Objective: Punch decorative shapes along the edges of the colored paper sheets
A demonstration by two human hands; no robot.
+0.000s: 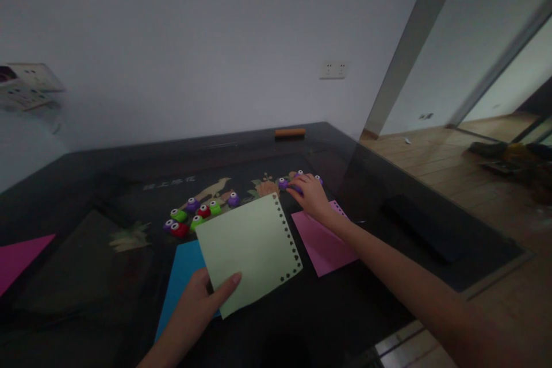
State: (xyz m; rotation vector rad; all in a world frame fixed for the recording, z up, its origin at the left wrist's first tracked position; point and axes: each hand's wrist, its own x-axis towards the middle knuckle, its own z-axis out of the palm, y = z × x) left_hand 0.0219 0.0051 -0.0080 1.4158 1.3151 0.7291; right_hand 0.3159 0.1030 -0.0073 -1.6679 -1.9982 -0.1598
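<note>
My left hand [202, 299] holds a pale green sheet of paper [250, 250] by its near corner; small shapes are punched along the sheet's right edge. My right hand [311, 195] reaches out over a pink sheet [321, 244] and rests on a purple craft punch [295, 188] among a few purple punches [282, 183] at the far side of the dark table [107, 276]. A blue sheet [181, 276] lies under the green one. Whether the right hand's fingers grip the punch is not clear.
Several small green, red and purple punches [196, 213] sit in a cluster left of centre. A magenta sheet [19, 259] lies at the table's left edge, an orange bar [290, 133] at the far edge. Wooden floor lies beyond the right edge.
</note>
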